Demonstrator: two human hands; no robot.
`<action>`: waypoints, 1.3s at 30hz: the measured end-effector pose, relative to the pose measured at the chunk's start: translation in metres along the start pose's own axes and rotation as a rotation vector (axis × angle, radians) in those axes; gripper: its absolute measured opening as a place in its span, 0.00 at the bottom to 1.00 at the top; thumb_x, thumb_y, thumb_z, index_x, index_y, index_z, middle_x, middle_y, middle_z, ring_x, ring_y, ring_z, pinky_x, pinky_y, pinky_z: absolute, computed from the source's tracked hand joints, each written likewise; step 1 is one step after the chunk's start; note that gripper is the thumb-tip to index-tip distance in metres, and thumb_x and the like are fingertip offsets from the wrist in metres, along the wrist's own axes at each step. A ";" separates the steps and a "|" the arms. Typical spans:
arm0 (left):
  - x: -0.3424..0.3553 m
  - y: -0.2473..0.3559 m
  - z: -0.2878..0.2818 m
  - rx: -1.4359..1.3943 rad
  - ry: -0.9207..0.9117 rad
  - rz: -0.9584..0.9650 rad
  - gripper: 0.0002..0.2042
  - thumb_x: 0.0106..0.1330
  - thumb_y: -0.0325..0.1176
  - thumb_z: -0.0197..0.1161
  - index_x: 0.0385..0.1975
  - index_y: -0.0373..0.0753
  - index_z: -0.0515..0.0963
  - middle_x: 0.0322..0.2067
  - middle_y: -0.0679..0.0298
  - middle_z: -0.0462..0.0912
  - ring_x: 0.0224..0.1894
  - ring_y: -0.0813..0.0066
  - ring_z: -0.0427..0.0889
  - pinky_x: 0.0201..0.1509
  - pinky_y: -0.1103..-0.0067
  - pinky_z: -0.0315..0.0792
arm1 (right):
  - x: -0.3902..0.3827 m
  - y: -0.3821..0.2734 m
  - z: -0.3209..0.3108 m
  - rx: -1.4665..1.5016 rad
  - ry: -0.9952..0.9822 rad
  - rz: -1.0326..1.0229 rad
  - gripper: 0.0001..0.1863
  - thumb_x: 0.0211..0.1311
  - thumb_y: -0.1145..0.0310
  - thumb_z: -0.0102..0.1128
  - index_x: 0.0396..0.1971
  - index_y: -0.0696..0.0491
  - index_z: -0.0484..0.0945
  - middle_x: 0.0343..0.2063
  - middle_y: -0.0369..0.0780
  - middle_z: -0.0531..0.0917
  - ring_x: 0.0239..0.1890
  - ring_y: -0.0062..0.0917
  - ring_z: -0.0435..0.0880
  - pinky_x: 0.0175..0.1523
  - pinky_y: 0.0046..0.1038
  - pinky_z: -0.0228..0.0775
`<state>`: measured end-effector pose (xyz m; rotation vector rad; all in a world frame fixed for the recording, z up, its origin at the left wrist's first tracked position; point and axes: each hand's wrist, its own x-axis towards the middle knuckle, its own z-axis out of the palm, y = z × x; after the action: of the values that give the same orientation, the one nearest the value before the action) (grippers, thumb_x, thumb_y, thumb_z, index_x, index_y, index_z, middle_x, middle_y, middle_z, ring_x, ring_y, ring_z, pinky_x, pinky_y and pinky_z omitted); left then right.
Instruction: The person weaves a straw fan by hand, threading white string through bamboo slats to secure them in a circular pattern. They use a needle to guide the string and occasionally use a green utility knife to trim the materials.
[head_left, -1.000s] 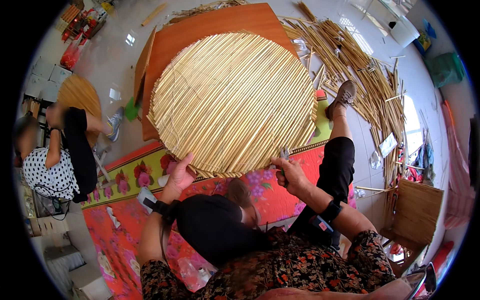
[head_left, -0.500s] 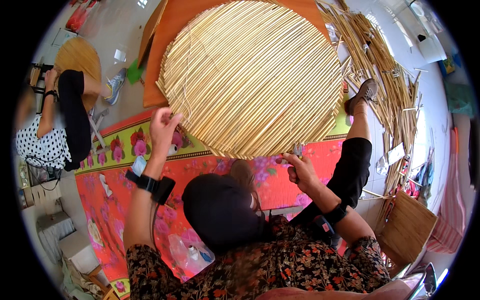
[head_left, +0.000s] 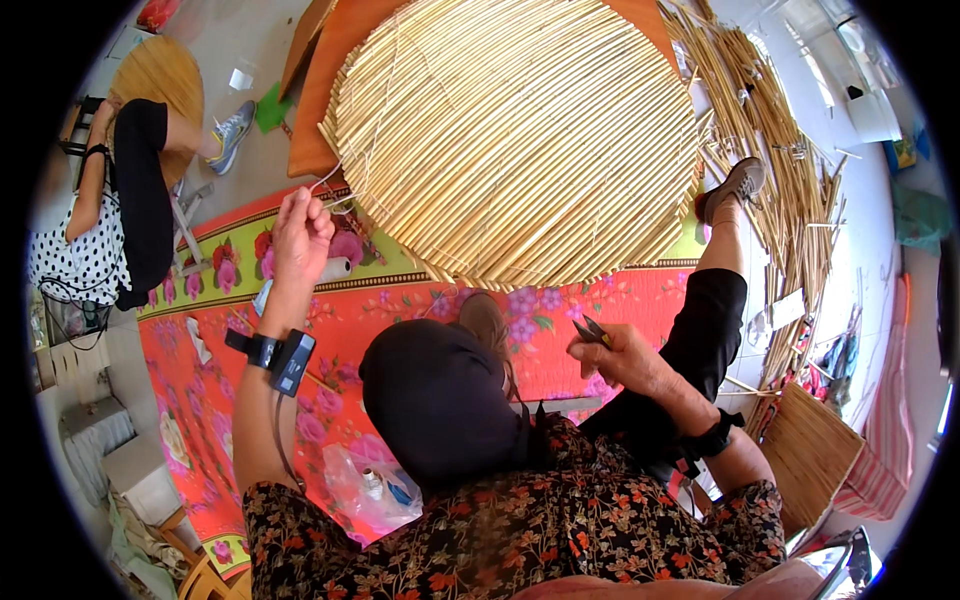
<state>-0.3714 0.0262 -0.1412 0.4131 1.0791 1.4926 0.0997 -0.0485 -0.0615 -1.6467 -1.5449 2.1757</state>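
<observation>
A large round mat of pale straw-coloured stalks [head_left: 530,150], laid side by side and stitched with light string, rests on an orange-brown board [head_left: 312,150]. Off the mat's left edge, my left hand [head_left: 300,240] is closed in a pinch on a pale string [head_left: 328,184] that runs back to the mat. My right hand [head_left: 628,360], lower and apart from the mat, is wrapped round small dark snips [head_left: 594,332]. Their pointed blades are spread and face up and left, and the handles are hidden in the fist.
A white thread spool [head_left: 336,268] lies on the red floral cloth [head_left: 250,400] below the mat. Loose stalks [head_left: 770,150] are heaped at the right. A clear plastic bag [head_left: 350,490] lies near my lap. Another person [head_left: 140,200] sits at the far left beside a round wooden board [head_left: 165,85].
My left hand has drawn left from the mat, with string now visible between them. My right hand has come down and right from the mat's edge, and the snips' blades now show plainly.
</observation>
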 end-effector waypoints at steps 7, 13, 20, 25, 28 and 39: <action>-0.022 0.010 -0.011 0.117 0.178 0.099 0.04 0.73 0.33 0.59 0.42 0.43 0.75 0.23 0.71 0.71 0.24 0.82 0.68 0.26 0.83 0.62 | 0.055 -0.081 0.001 -0.472 0.108 -0.354 0.20 0.73 0.53 0.52 0.45 0.57 0.78 0.22 0.39 0.80 0.25 0.29 0.80 0.35 0.31 0.73; -0.016 0.043 -0.005 0.186 0.190 0.329 0.07 0.72 0.30 0.58 0.46 0.38 0.75 0.24 0.70 0.71 0.26 0.82 0.68 0.29 0.83 0.62 | 0.118 -0.127 0.024 -0.754 0.264 -0.592 0.19 0.70 0.54 0.54 0.48 0.55 0.75 0.26 0.45 0.82 0.35 0.42 0.83 0.40 0.40 0.74; -0.006 0.076 -0.028 0.106 0.258 0.407 0.08 0.70 0.29 0.61 0.47 0.37 0.76 0.28 0.67 0.76 0.30 0.80 0.73 0.35 0.83 0.69 | 0.186 -0.146 0.050 -0.865 0.297 -0.709 0.18 0.65 0.55 0.59 0.47 0.53 0.73 0.36 0.43 0.82 0.41 0.42 0.82 0.42 0.40 0.74; -0.006 0.101 -0.044 0.109 0.293 0.485 0.09 0.69 0.29 0.62 0.46 0.36 0.76 0.29 0.66 0.77 0.32 0.79 0.75 0.37 0.82 0.70 | 0.209 -0.161 0.066 -0.961 0.366 -0.827 0.15 0.63 0.59 0.60 0.43 0.52 0.76 0.34 0.41 0.80 0.38 0.39 0.82 0.41 0.39 0.75; -0.003 0.117 -0.054 0.143 0.262 0.527 0.09 0.70 0.29 0.62 0.46 0.36 0.75 0.31 0.65 0.78 0.33 0.78 0.76 0.38 0.81 0.70 | 0.224 -0.165 0.075 -0.970 0.414 -0.868 0.16 0.63 0.57 0.61 0.41 0.53 0.76 0.32 0.41 0.79 0.39 0.39 0.81 0.40 0.39 0.75; 0.005 0.160 -0.070 0.188 0.336 0.593 0.11 0.70 0.29 0.61 0.49 0.35 0.75 0.35 0.64 0.80 0.38 0.77 0.79 0.46 0.79 0.73 | 0.238 -0.172 0.081 -1.006 0.471 -0.911 0.14 0.56 0.63 0.66 0.39 0.52 0.78 0.32 0.38 0.78 0.42 0.34 0.80 0.42 0.37 0.76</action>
<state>-0.5206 0.0221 -0.0507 0.6711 1.4491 2.0403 -0.1542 0.1093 -0.1190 -0.9761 -2.6037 0.5174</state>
